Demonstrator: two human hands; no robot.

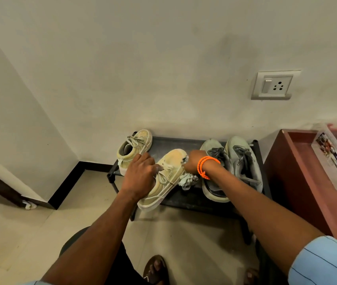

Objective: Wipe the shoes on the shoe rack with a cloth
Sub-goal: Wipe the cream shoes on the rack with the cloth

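Steadying the yellow shoe [168,177] lengthwise (toe toward the shoe rack's [196,197] back edge), left hand [141,175] grips its laces; right hand [193,164] clutches the cloth [187,179] beside its toe.

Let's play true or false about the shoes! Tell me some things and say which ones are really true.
1. The left hand holds a yellow shoe. True.
2. The right hand presses a red cloth onto the shoe. False: the cloth is pale, whitish.
3. Two grey shoes sit side by side on the right end of the shoe rack. True.
4. The other yellow shoe lies on the floor. False: it stands on the rack's left end, near the wall.
5. The orange bands are on the left wrist. False: they are on the right wrist.
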